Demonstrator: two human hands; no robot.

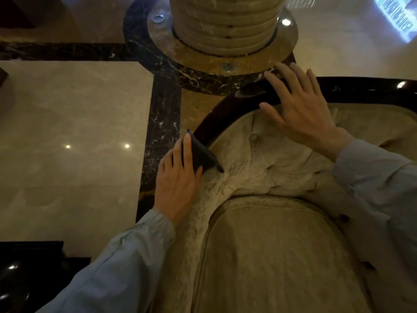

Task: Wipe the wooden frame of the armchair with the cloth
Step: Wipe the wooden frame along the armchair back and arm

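Observation:
The armchair has a dark glossy wooden frame curving from the centre up to the right edge, around beige patterned upholstery and a seat cushion. My left hand presses a dark folded cloth against the lower left stretch of the frame. My right hand lies flat with fingers spread on the top curve of the frame, partly over the upholstery, holding nothing.
A ribbed stone column on a round marble base stands just beyond the chair back. Polished beige marble floor with dark veined borders spreads to the left. Dark glossy furniture sits at the lower left.

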